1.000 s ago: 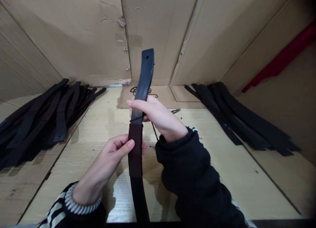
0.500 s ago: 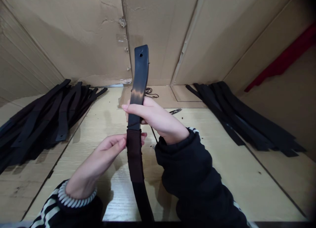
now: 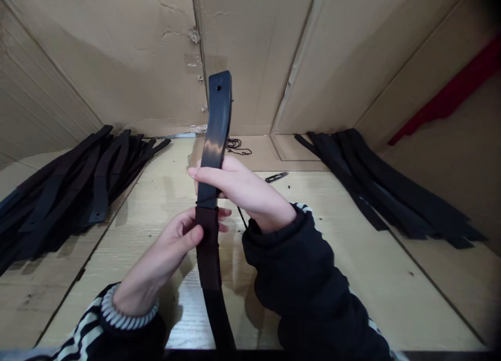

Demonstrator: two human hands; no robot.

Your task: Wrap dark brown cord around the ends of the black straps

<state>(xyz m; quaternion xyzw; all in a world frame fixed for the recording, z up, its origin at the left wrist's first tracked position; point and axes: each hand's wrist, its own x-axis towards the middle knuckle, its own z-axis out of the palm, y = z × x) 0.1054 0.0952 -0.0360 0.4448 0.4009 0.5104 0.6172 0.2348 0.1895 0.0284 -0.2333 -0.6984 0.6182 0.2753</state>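
I hold a long black strap [image 3: 217, 110] upright, with a small hole near its top end. A band of dark brown cord wrapping [image 3: 207, 246] covers the strap just below my right hand [image 3: 242, 194], whose fingers close around the bare strap above the band. My left hand [image 3: 166, 243] grips the top of the wrapped band, thumb in front and fingers behind. A thin dark cord [image 3: 241, 216] runs down from the strap behind my right hand. The strap's lower end passes out of view at the bottom.
Piles of black straps lie to the left [image 3: 74, 189] and right [image 3: 376, 186] on a pale wooden table [image 3: 352, 283]. Small black snips [image 3: 276, 177] and a loose coil of dark cord [image 3: 235, 146] lie beyond my hands. Cardboard walls surround the table, with a red strip [image 3: 446, 97] at right.
The strap has shifted left and leans slightly more. My left hand has moved up and closed on the top of the wrapped band. My right hand has moved left with the strap.
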